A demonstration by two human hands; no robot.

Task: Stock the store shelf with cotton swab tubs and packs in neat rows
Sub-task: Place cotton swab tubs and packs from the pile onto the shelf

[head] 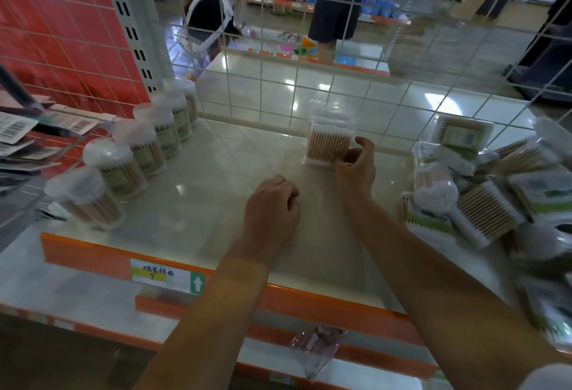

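A square clear pack of cotton swabs [325,142] stands upright near the back of the shelf [216,179]. My right hand [356,163] grips its lower right corner. In front of it, my left hand [272,207] rests on the shelf as a loose fist with nothing in it. Several round cotton swab tubs [139,154] stand in a single row along the shelf's left side, from the front edge to the back. A jumbled heap of swab packs and tubs [483,191] lies on the right end of the shelf.
A white wire grid [309,80] backs the shelf; people stand in the aisle beyond it. A wire basket with barcoded cards [18,132] is at the left. The shelf's orange front rail [93,256] carries a price label [167,275]. A plastic packet [315,346] hangs below.
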